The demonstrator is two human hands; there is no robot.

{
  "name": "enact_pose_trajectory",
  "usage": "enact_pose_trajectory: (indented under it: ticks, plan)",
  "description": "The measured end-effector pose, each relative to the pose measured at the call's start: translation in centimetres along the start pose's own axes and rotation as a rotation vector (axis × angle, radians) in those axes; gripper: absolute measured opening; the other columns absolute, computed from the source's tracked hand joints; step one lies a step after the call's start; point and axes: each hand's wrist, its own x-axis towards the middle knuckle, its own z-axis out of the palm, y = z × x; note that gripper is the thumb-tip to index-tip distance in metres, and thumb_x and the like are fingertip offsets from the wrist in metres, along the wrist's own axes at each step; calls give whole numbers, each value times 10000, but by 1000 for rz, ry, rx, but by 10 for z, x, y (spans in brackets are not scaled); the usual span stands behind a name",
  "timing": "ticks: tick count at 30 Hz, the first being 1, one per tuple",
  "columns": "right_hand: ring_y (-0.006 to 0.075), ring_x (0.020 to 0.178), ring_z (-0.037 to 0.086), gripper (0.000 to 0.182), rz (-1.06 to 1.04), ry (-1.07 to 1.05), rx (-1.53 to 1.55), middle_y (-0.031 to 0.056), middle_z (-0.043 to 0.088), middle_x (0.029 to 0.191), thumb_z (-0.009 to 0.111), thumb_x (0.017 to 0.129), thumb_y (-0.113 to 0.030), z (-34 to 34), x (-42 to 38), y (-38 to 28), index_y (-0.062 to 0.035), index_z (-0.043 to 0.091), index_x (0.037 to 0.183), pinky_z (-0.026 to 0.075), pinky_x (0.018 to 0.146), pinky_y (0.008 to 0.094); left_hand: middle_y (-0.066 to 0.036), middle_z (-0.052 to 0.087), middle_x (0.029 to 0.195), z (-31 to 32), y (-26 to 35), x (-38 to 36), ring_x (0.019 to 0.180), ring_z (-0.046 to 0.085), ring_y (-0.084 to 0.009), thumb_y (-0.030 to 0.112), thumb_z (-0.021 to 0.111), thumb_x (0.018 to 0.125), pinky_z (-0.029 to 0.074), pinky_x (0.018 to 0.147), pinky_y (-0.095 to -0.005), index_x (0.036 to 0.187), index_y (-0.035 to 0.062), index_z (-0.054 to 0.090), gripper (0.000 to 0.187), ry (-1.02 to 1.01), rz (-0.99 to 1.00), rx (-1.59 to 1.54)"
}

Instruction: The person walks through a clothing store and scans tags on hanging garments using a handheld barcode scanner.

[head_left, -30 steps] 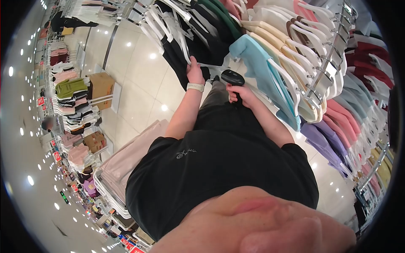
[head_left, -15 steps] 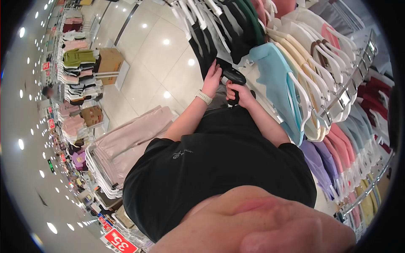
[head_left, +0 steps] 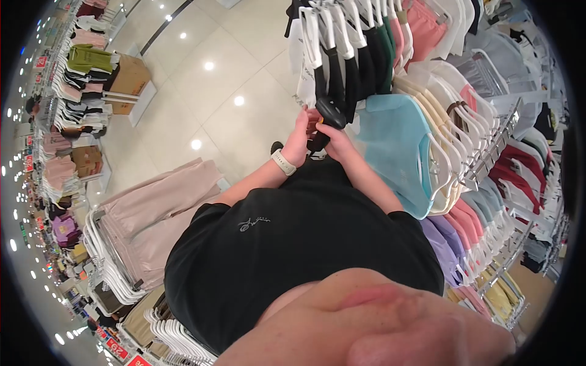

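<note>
A black pistol-grip device with a rounded head (head_left: 332,113), which looks like a hand scanner, is held upright before my body. My right hand (head_left: 337,141) is closed around its handle. Close against the device's left side is my left hand (head_left: 298,141), with a pale watch (head_left: 282,163) on the wrist. Its fingers curl in behind the device, and what they hold is hidden. Just beyond both hands hang black garments (head_left: 351,85) and a white one with dark print (head_left: 306,85), on white hangers. A light blue top (head_left: 390,146) hangs right of my right hand.
A metal rack (head_left: 488,152) with cream, pink and purple clothes stands close on my right. Pink trousers (head_left: 152,213) hang on my left. Shiny floor tiles (head_left: 213,104) lie ahead. Cardboard boxes (head_left: 129,79) and more clothes racks line the far left.
The view has shifted, and the racked clothes show lower and turned. My left hand has come away from the dark garment and in beside the device; the device's head now points more upward.
</note>
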Motion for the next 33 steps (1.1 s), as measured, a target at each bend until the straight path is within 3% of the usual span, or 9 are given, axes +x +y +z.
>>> enact_pose_trajectory:
  ticks: [4, 5, 8, 11, 14, 20, 24, 29, 33]
  plan:
    - [169, 1219, 580, 499, -91, 10, -111, 64, 633, 1323, 625, 952, -92, 47, 21, 25, -56, 533, 1441, 473, 1013, 345, -113, 415, 1535, -11, 14, -22, 1415, 395, -241, 513, 300, 1096, 328, 1165, -360, 1575, 72, 301, 651, 20, 351, 243]
    - [162, 1249, 568, 511, -101, 35, -204, 68, 621, 1363, 638, 948, -105, 57, 29, 36, -61, 533, 1446, 451, 1047, 344, -142, 383, 1559, -38, -6, -10, 1471, 320, -265, 511, 311, 1094, 258, 1208, -367, 1584, 33, 255, 687, -47, 185, 59]
    - [157, 1243, 568, 507, -38, 82, -294, 80, 615, 1371, 645, 943, -114, 67, 49, 53, -61, 544, 1438, 455, 1046, 349, -139, 475, 1464, -70, 13, -7, 1360, 451, -254, 434, 449, 1074, 421, 1102, -365, 1607, 66, 217, 688, -113, 222, 150]
    - [199, 1141, 600, 565, 109, 102, -219, 93, 547, 1423, 647, 946, -149, 82, 60, 59, -97, 479, 1483, 498, 972, 378, -136, 556, 1317, -102, 19, -9, 1065, 629, -192, 478, 617, 974, 570, 710, -294, 1576, 52, 273, 814, -181, 78, 267]
    - [268, 1133, 599, 560, 196, 113, -32, 115, 545, 1383, 620, 961, -184, 89, 72, 80, -152, 440, 1491, 534, 917, 464, -116, 623, 1096, -134, 29, -3, 677, 622, -128, 515, 735, 864, 447, 426, -258, 1540, 60, 334, 909, -155, 21, 473]
    - [290, 1107, 616, 415, 275, 117, 191, 94, 615, 1221, 585, 985, -243, 86, 108, 135, -176, 503, 1386, 547, 897, 523, -107, 645, 891, -190, 54, -4, 493, 560, -160, 435, 744, 841, 451, 434, -296, 1488, 50, 426, 818, -113, 0, 641]
    - [274, 1035, 632, 293, 274, 254, 189, 109, 647, 1133, 600, 986, -190, 96, 119, 163, -117, 550, 1265, 533, 899, 472, -127, 665, 942, -222, 48, 0, 566, 615, -183, 317, 701, 828, 479, 463, -306, 1480, 43, 446, 752, -143, -12, 639]
    - [206, 968, 646, 283, 142, 287, 15, 66, 624, 1050, 661, 969, -179, 100, 134, 178, -110, 560, 1224, 573, 715, 372, -158, 692, 1034, -245, 23, 25, 707, 685, -231, 249, 668, 823, 543, 527, -325, 1469, 40, 470, 707, -96, 186, 672]
    - [219, 910, 666, 289, 94, 315, -177, 74, 613, 1041, 656, 970, -167, 113, 141, 177, -106, 547, 1231, 586, 656, 386, -156, 697, 1027, -243, 51, 18, 705, 688, -226, 205, 649, 822, 561, 537, -329, 1488, 53, 461, 710, -84, 31, 605]
